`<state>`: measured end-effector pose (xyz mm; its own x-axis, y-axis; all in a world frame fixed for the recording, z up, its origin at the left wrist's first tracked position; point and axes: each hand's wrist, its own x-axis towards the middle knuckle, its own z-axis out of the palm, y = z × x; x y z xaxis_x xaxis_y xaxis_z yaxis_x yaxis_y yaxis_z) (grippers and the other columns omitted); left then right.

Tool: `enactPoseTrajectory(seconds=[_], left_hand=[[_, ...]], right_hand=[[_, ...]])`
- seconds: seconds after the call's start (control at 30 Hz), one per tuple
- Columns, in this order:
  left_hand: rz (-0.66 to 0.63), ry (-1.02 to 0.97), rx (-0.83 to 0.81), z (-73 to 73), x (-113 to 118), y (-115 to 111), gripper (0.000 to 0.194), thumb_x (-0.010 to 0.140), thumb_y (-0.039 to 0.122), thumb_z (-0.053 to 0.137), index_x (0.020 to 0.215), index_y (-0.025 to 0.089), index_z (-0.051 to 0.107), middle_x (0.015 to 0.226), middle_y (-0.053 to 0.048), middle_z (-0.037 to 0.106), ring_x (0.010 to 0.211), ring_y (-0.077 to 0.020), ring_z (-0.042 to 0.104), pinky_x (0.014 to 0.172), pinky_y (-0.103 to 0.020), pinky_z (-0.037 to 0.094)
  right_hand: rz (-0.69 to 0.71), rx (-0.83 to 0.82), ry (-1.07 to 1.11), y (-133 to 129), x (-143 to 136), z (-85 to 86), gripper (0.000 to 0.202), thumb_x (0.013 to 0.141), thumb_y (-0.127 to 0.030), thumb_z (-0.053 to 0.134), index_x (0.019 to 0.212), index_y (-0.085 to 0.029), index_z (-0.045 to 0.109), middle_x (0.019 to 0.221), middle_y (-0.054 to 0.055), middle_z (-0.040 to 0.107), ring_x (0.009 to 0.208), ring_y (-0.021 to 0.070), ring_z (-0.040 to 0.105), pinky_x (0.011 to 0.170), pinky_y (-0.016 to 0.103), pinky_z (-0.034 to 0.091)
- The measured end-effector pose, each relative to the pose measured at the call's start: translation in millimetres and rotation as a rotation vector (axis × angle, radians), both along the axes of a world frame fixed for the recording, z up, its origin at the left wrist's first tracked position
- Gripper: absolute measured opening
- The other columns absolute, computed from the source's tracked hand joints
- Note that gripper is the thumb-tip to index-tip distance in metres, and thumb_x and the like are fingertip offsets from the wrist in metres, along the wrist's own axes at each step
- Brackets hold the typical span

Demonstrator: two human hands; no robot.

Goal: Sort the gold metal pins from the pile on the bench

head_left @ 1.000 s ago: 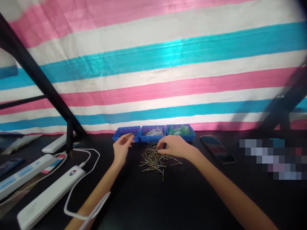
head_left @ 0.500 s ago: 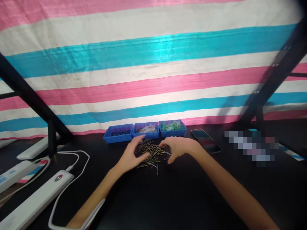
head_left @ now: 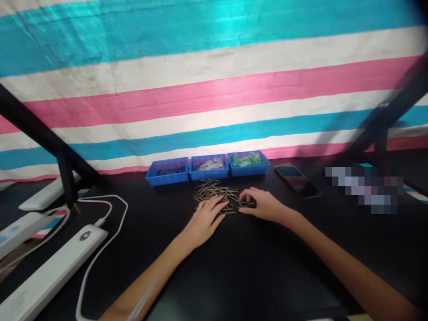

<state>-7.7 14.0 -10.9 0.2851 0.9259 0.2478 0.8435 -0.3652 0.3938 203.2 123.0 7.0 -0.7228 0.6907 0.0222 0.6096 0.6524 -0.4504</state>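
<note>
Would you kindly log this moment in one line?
left hand: over rod pile | right hand: at pile's right edge | blue trays: behind

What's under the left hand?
Thin rods in a loose pile show just past the left hand, with bare black table beside its palm. Whatever lies directly beneath palm and fingers is covered.

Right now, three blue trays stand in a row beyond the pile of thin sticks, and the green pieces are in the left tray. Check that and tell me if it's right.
Not quite: the head view shows the green pieces in the right tray, not the left. The three blue trays do stand in a row beyond the pile of thin sticks.
</note>
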Motion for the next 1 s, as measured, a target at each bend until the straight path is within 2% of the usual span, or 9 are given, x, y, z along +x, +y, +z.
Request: enactPoseTrajectory(seconds=[0.07, 0.17, 0.4, 0.63, 0.83, 1.0], left_hand=[[-0.009, -0.011, 0.02, -2.2, 1.5, 0.2, 0.037, 0.092, 0.026, 0.037, 0.128, 0.028, 0.042, 0.136, -0.006, 0.042, 0.127, -0.0207, 0.036, 0.102, -0.041, 0.031], [-0.004, -0.027, 0.041, -3.9, 6.1, -2.0, 0.035, 0.091, 0.024, 0.039, 0.126, 0.027, 0.045, 0.134, -0.006, 0.045, 0.128, -0.0223, 0.035, 0.101, -0.043, 0.032], [0.029, -0.107, 0.113, 2.8, 22.9, -9.5, 0.03, 0.087, 0.023, 0.046, 0.116, 0.026, 0.053, 0.121, -0.006, 0.055, 0.121, -0.0237, 0.042, 0.099, -0.044, 0.033], [0.054, -0.097, 0.162, 4.1, 20.1, -7.8, 0.026, 0.086, 0.022, 0.047, 0.11, 0.024, 0.055, 0.114, -0.005, 0.059, 0.112, -0.0218, 0.049, 0.093, -0.039, 0.036], [0.102, -0.072, 0.164, 7.3, 17.3, -7.3, 0.023, 0.087, 0.022, 0.046, 0.108, 0.024, 0.056, 0.11, -0.004, 0.06, 0.107, -0.0203, 0.051, 0.092, -0.037, 0.035], [0.125, -0.058, 0.136, 8.4, 17.9, -7.7, 0.025, 0.087, 0.025, 0.046, 0.111, 0.024, 0.055, 0.109, -0.005, 0.061, 0.103, -0.0205, 0.053, 0.089, -0.037, 0.036]], right_hand=[[0.007, 0.045, 0.067, -7.4, -5.8, -6.5, 0.017, 0.081, -0.038, 0.056, 0.088, -0.023, 0.061, 0.087, 0.001, 0.061, 0.075, 0.015, 0.059, 0.067, 0.025, 0.04], [-0.014, 0.1, 0.102, -19.6, -14.8, -12.9, 0.016, 0.085, -0.036, 0.051, 0.087, -0.024, 0.061, 0.088, 0.0, 0.062, 0.073, 0.0139, 0.06, 0.063, 0.024, 0.038], [-0.033, 0.108, 0.193, -31.3, -21.6, -19.8, 0.013, 0.086, -0.03, 0.051, 0.09, -0.024, 0.062, 0.091, 0.0, 0.065, 0.078, 0.0145, 0.061, 0.062, 0.023, 0.036], [-0.03, 0.124, 0.185, -32.0, -21.1, -17.8, 0.018, 0.085, -0.038, 0.052, 0.09, -0.024, 0.062, 0.089, 0.0, 0.063, 0.073, 0.0132, 0.06, 0.059, 0.022, 0.034], [-0.025, 0.113, 0.13, -31.6, -20.0, -12.4, 0.018, 0.084, -0.039, 0.053, 0.086, -0.023, 0.061, 0.084, -0.001, 0.063, 0.067, 0.0122, 0.058, 0.056, 0.022, 0.031], [-0.139, 0.009, 0.263, -30.3, -20.1, -13.1, 0.018, 0.085, -0.036, 0.051, 0.082, -0.022, 0.062, 0.079, -0.001, 0.064, 0.066, 0.0124, 0.059, 0.057, 0.023, 0.035]])
